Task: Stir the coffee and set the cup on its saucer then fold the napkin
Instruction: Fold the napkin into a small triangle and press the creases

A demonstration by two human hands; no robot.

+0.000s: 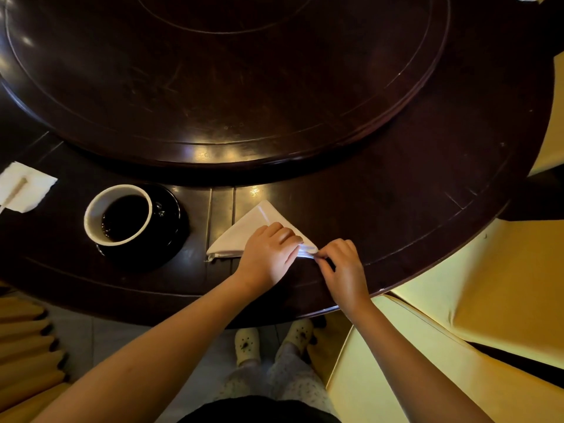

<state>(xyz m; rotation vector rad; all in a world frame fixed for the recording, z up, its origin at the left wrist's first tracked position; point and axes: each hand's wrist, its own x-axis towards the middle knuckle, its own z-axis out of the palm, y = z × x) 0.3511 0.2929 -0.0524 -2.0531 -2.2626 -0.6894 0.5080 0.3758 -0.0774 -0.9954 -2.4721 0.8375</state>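
A white napkin (247,232) lies folded into a triangle on the dark round table (396,209), near its front edge. My left hand (268,254) presses flat on the napkin's right half. My right hand (341,267) pinches the napkin's right corner between thumb and fingers. To the left, a cup (117,218) with a white inside holds dark coffee and stands on a black saucer (171,224).
A paper tissue (23,186) with a pale stir stick (13,192) on it lies at the table's left edge. A raised turntable (229,71) fills the table's middle. Yellow-covered chairs (473,300) stand close on the right, another at the lower left.
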